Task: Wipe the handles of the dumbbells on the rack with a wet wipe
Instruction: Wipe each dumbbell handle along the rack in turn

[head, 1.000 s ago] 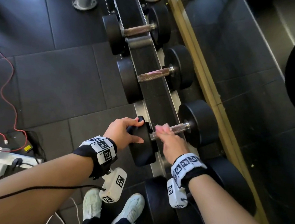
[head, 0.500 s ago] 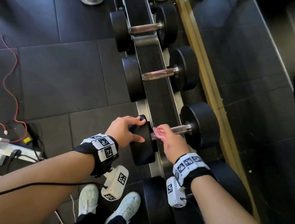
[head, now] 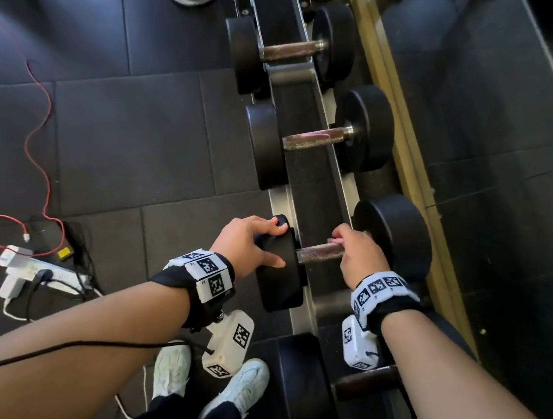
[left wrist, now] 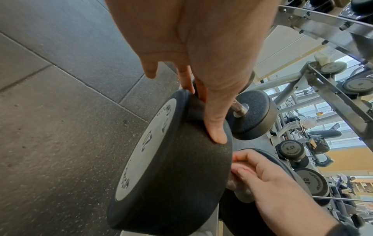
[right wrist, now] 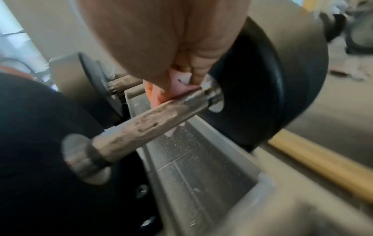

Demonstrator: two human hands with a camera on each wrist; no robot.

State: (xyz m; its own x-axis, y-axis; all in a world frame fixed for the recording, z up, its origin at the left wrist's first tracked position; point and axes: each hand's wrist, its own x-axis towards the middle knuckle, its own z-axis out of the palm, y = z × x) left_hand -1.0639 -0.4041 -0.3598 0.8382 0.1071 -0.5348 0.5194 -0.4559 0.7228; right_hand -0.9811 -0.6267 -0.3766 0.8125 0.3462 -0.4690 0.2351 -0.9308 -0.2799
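**Wipe at the far end of the near dumbbell's handle**

The right hand (head: 359,256) closes around the handle (head: 320,253) of a dumbbell lying across the rack (head: 308,192), its grip holding a pink wet wipe (right wrist: 180,85) against the bar. In the right wrist view the wipe is pinched between thumb and fingers and sits on top of the handle just beside the far head (head: 394,236), at the rack's wall-side edge. The stretch of handle toward the floor-side head (head: 284,265) is bare and looks mottled and rusty.

The left hand (head: 247,242) steadies that floor-side head, its grip wide: thumb on the rim and fingers curled over the top edge, as the left wrist view shows (left wrist: 203,83).

The step in hand appears to be the wiping of this handle, with the stroke at its wall-side end. The next move likely calls for drawing the wipe back along the bar toward the floor-side head, keeping the fingers wrapped so the underside is covered too, while the left hand stops the dumbbell from rolling.

Further along the rack lie two more dumbbells; the nearer one's handle (head: 312,139) carries a pinkish streak, the other (head: 291,51) sits at the far end. Whether either has been wiped I cannot tell. Another handle (head: 365,381) shows below the right wrist.
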